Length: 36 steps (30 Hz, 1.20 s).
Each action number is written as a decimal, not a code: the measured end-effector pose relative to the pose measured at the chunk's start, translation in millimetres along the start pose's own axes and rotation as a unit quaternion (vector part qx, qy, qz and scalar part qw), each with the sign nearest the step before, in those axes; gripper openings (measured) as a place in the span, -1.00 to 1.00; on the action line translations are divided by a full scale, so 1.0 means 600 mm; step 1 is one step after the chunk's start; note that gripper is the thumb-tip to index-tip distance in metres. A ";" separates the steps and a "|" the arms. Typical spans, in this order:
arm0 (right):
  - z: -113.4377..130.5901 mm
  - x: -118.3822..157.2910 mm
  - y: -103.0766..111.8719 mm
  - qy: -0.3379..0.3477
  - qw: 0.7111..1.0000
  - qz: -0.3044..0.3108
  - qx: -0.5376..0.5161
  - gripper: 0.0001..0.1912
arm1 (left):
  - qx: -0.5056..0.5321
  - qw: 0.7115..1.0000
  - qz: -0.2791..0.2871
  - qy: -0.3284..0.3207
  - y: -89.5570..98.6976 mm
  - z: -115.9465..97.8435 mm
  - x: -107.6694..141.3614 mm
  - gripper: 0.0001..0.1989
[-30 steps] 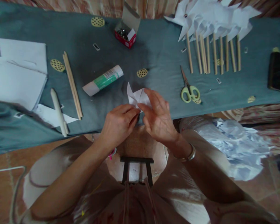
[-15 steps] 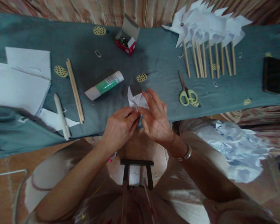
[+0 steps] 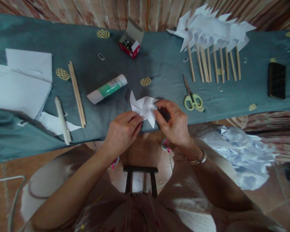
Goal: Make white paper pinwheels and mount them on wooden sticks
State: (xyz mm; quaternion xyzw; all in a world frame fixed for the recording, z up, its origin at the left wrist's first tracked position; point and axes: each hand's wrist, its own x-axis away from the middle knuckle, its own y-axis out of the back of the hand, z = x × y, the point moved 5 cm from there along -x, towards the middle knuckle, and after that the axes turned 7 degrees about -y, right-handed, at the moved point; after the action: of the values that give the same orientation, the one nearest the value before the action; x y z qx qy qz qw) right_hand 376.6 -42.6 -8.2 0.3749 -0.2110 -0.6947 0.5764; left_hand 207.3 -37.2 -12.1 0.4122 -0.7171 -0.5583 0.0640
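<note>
A white paper pinwheel [image 3: 146,108] with pointed blades is held over the front edge of the table. My left hand [image 3: 123,130] pinches its lower left part between thumb and fingers. On the other side my right hand [image 3: 174,120] grips the right blade, thumb and index finger closed on the paper. Beyond the pinwheel lies a green and white glue tube [image 3: 108,88]. Scissors with green handles [image 3: 192,98] rest to the right of my right hand. A small open red box [image 3: 130,46] holds shiny metal pieces.
Finished pinwheels [image 3: 212,29] on sticks lie at the back right, with a black phone [image 3: 276,80] beyond. On the left are paper sheets [image 3: 21,87], wooden sticks [image 3: 77,95] and a white pen-like tool [image 3: 62,119]. A clear bag [image 3: 241,154] of paper scraps sits below the table.
My right hand has moved right and turned, now gripping the pinwheel's right blade. More of the pinwheel shows between my hands. The camera view has shifted slightly.
</note>
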 end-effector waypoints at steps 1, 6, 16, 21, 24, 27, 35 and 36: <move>-0.001 0.000 -0.003 -0.002 1.000 0.005 0.001 -0.85 | 0.002 1.000 0.000 0.000 0.000 0.000 0.000 -0.85; 0.007 0.001 -0.011 0.036 0.999 0.003 0.019 -0.87 | 0.010 1.000 0.006 0.003 -0.001 0.000 0.001 -0.85; 0.009 0.001 -0.020 0.084 0.995 0.005 0.060 -0.80 | 0.009 1.000 0.010 0.009 -0.003 0.002 0.003 -0.85; 0.013 0.002 -0.023 0.108 0.991 0.003 0.079 -0.80 | 0.005 1.000 0.017 0.007 -0.004 0.002 0.002 -0.84; 0.015 0.003 -0.024 0.117 0.988 0.014 0.096 -0.79 | 0.004 1.000 0.020 0.008 -0.002 0.001 0.001 -0.84; 0.019 0.005 -0.024 0.130 0.985 0.020 0.107 -0.79 | 0.009 1.000 0.025 0.013 -0.002 0.000 0.001 -0.83; 0.026 0.007 -0.027 0.158 0.980 0.004 0.117 -0.79 | 0.013 1.000 0.022 0.012 -0.003 0.000 0.001 -0.83; 0.025 0.007 -0.028 0.155 0.981 0.007 0.114 -0.79 | 0.013 1.000 0.024 0.012 -0.003 0.000 0.001 -0.83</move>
State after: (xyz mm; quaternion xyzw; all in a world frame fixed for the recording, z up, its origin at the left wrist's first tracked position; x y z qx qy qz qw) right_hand 353.9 -44.4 -12.0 0.5399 -0.1996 -0.5953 0.5607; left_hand 207.7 -37.6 -13.9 0.4023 -0.7330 -0.5426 0.0804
